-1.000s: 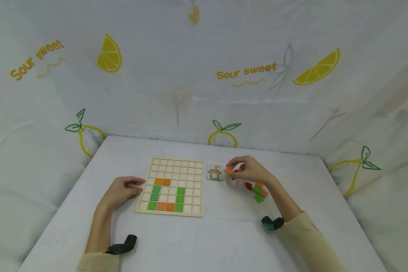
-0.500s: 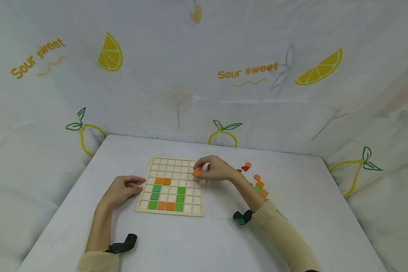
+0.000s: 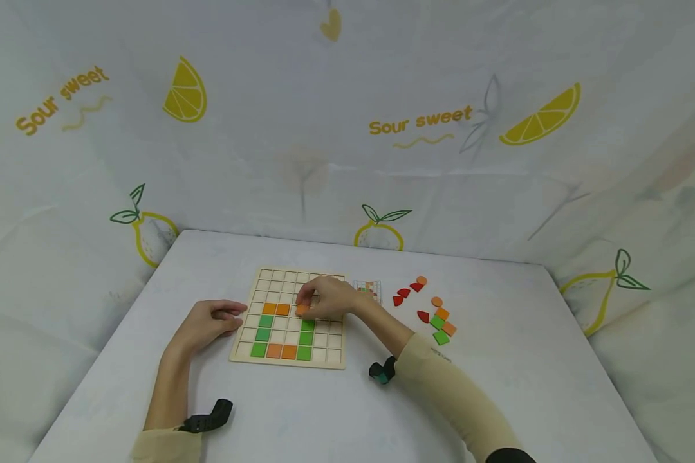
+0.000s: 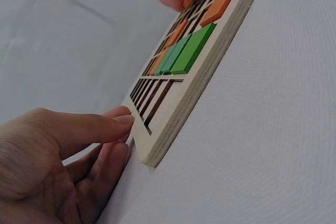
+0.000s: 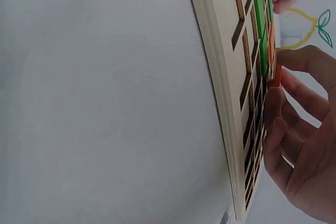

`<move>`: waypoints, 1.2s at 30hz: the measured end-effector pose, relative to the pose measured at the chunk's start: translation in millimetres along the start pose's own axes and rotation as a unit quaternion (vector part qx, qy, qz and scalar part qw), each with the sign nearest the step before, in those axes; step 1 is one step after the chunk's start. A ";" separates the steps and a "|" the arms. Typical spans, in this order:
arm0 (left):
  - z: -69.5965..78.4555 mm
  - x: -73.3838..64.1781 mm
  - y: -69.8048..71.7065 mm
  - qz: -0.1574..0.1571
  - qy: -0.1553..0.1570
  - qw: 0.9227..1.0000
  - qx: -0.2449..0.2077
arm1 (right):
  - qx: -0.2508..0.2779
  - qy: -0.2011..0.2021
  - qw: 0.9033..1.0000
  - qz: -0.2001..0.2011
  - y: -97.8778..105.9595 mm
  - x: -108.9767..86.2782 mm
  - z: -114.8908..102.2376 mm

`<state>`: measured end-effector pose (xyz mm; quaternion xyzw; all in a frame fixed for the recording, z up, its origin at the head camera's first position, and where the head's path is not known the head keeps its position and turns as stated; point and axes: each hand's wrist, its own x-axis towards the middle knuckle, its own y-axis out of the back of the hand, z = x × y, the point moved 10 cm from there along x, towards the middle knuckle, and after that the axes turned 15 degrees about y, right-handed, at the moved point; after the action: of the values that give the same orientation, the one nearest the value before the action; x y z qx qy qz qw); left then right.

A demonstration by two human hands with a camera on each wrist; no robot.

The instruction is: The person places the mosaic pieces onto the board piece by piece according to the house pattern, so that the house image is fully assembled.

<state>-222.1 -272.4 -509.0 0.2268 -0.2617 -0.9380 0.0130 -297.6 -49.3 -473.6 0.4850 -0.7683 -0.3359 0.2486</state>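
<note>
Tile, orange, has come over the board, pinched by the right hand beyond the board's right-hand green tiles, perhaps unseated; the left hand, relaxed, touches the board's left edge.

In the head view, flat, diffuse light covered the white tabletop, which read slightly brighter than the greyish lemon-print curtain behind it. Creases dulled the curtain's right side, and a soft-edged shadow lay on the tabletop beside the right sleeve. The partly covered pattern card was too small to read clearly. The left wrist view looked dim and cool, its far background hazy; the wooden grid board had a crisper near edge, and the left hand was shaded beneath its thumb. In the right wrist view, the tabletop darkened leftward and the printed lemon appeared soft.
</note>
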 end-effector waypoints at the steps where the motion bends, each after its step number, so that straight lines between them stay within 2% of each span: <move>1: -0.2 0.0 0.1 0.000 0.000 1.000 0.000 | -0.007 -0.001 1.000 -0.001 -1.4 1.9 -1.3; 9: -1.4 0.9 0.8 0.003 0.002 1.000 0.001 | -0.030 -0.003 1.000 -0.007 -6.5 8.4 -9.0; 20: 0.1 -0.8 -0.2 -0.007 -0.003 1.000 -0.003 | -0.039 -0.018 0.999 0.018 -1.8 5.0 -6.9; 27: -1.8 0.7 0.0 -0.005 0.002 1.000 -0.002 | -0.035 -0.020 0.999 0.019 -1.2 3.2 -6.8; 36: -1.2 1.0 0.1 -0.001 -0.005 1.000 0.000 | -0.025 -0.017 0.999 0.034 13.9 -6.7 -5.9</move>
<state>-222.4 -273.2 -510.2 0.2227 -0.2615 -0.9391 0.0104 -298.7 -40.6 -459.6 0.4465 -0.7797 -0.3549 0.2585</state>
